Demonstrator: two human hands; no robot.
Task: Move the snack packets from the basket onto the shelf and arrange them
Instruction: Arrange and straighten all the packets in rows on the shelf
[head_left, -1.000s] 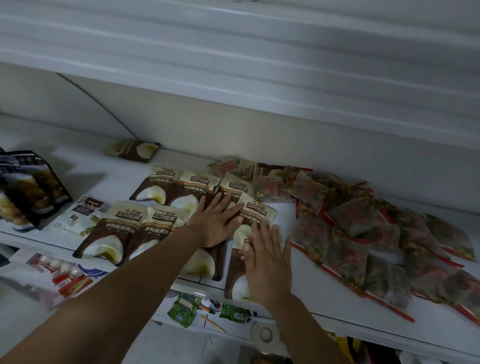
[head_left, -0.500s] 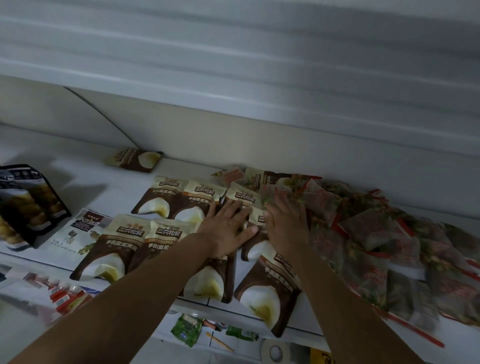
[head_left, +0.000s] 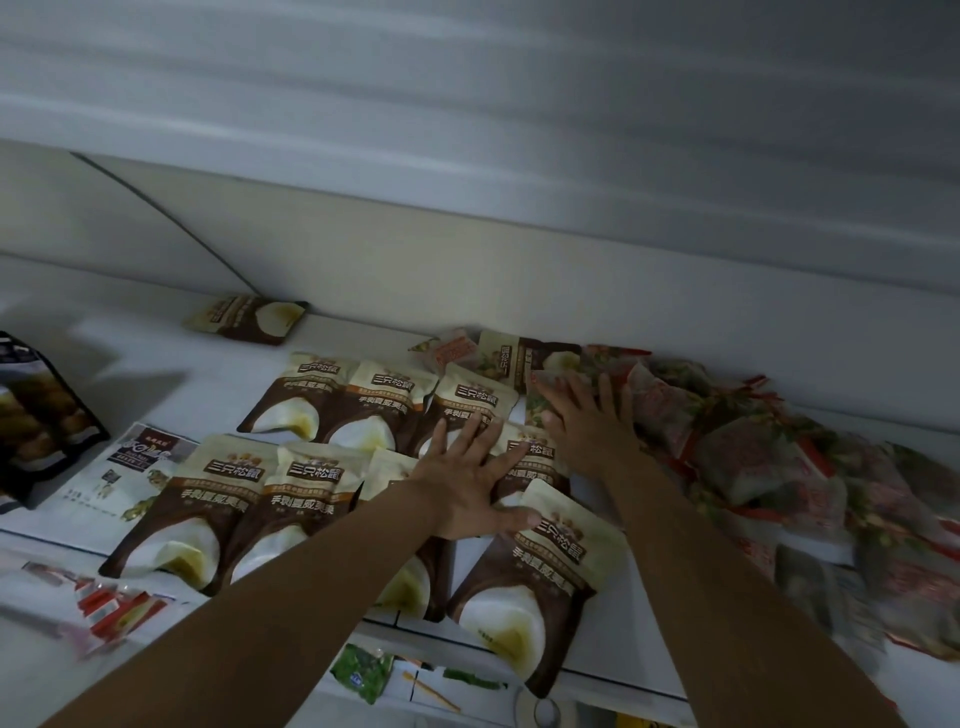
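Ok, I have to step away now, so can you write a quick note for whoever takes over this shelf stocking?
Left hand: open, flat on the brown-and-cream snack pouches.
Right hand: open, fingers spread on packets at the edge of the heap of translucent red-trimmed packets.
Done: pouches lie in two rough rows on the white shelf.
To do: one front pouch overhangs the shelf edge, a lone pouch lies at the back, the heap is unsorted.
Basket not in view.
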